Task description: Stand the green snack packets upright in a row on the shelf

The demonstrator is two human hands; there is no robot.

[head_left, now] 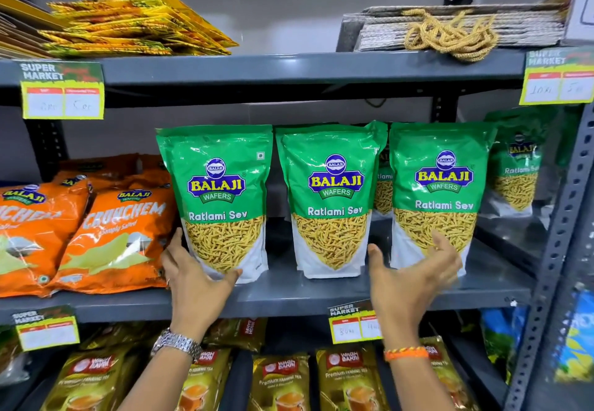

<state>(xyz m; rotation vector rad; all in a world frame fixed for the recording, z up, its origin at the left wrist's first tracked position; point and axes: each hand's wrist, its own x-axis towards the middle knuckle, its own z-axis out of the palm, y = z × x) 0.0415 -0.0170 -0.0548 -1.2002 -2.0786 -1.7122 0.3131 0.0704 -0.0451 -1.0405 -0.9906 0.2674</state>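
Three green Ratlami Sev packets stand upright in a row on the grey middle shelf (289, 298): a left packet (218, 185), a middle packet (334, 192) and a right packet (440, 185). More green packets stand behind, one between middle and right (384, 182), one at the far right (517, 166). My left hand (193, 278) cups the lower left corner of the left packet, thumb under its base. My right hand (414, 278) is spread in front of the right packet's lower part, fingers apart; contact is unclear.
Orange Crunchem bags (119, 237) lie stacked left of the green row. Tea packets (283, 381) fill the shelf below. Yellow bags (135, 21) and folded paper bags (450, 28) lie on the top shelf. A perforated steel upright (559, 250) borders the right. Price tags (62, 90) hang from shelf edges.
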